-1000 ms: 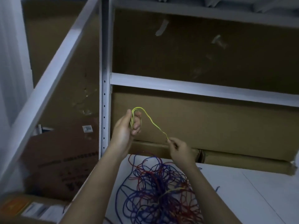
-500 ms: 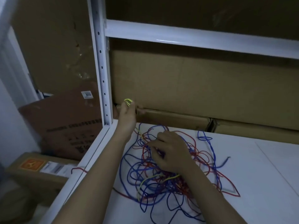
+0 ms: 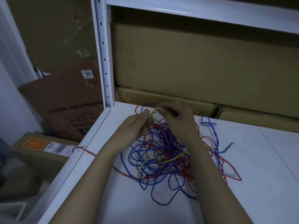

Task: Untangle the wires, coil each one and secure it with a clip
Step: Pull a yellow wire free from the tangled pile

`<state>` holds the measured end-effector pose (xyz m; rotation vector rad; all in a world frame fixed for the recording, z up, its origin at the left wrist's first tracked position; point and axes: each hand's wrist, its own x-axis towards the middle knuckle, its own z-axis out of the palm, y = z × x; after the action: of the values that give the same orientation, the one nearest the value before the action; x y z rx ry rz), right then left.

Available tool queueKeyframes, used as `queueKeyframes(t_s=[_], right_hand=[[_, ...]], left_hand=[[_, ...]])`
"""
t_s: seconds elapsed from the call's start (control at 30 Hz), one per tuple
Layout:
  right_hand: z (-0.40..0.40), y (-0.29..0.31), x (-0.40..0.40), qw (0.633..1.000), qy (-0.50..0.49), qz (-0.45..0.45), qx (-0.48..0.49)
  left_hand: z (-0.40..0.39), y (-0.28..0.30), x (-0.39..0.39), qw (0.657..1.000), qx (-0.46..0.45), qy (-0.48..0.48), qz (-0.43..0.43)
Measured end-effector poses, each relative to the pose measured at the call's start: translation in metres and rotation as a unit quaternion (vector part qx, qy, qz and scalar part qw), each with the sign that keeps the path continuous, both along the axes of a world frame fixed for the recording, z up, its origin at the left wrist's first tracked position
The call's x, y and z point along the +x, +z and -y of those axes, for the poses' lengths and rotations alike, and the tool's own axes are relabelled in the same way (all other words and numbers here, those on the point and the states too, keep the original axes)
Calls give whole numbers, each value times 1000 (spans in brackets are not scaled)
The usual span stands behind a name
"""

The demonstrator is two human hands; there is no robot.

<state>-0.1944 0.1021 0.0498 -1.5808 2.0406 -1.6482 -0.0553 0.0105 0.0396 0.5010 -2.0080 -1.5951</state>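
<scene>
A tangle of blue and red wires (image 3: 163,152) lies on the white shelf (image 3: 258,183), with a yellow-green wire (image 3: 171,159) threaded through it. A small yellow-green coil (image 3: 152,114) is held above the far edge of the tangle. My left hand (image 3: 135,125) grips the coil from the left, thumb on top. My right hand (image 3: 176,120) pinches the coil's top from the right. No clip shows in view.
Cardboard boxes (image 3: 202,62) fill the back of the shelf behind my hands. A white perforated upright post (image 3: 105,62) stands at the shelf's left corner. More boxes (image 3: 64,102) sit on the floor to the left. One red wire (image 3: 84,151) hangs over the shelf's left edge.
My hands came down from mid-air to just above the tangle. The right hand left the wire pile and joined the left hand at the yellow-green coil. The view tilted downward.
</scene>
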Motion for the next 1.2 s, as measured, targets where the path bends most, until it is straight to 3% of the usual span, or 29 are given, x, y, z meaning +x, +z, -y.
queueKeyframes(t_s=[0.17,0.23,0.33,0.47,0.53,0.67,0.87,0.97,1.2], right_hand=[[-1,-10,20,990,59,116,49],[-3,-15,25,990,69,100,68],[-8,-19,29,990,66,65,103],[-19,-22,32,990,62,51,117],[-23,-23,31,988,67,48,127],[-36,-17,33,982,114,42,142],[-58,6,16,974,134,135,119],[-60,12,8,953,170,223,119],[-58,25,-23,933,189,288,101]], left_hand=[[-7,3,13,974,170,-67,-134],[-13,8,12,958,212,-59,-186],[-19,17,8,941,218,-31,-256],[-19,30,3,938,214,39,-271],[-19,31,-2,953,150,85,-249],[-23,28,-7,974,-87,156,-139],[-27,25,-12,939,-303,141,75],[-35,22,-14,934,-316,133,100],[-60,39,-15,950,-253,102,153]])
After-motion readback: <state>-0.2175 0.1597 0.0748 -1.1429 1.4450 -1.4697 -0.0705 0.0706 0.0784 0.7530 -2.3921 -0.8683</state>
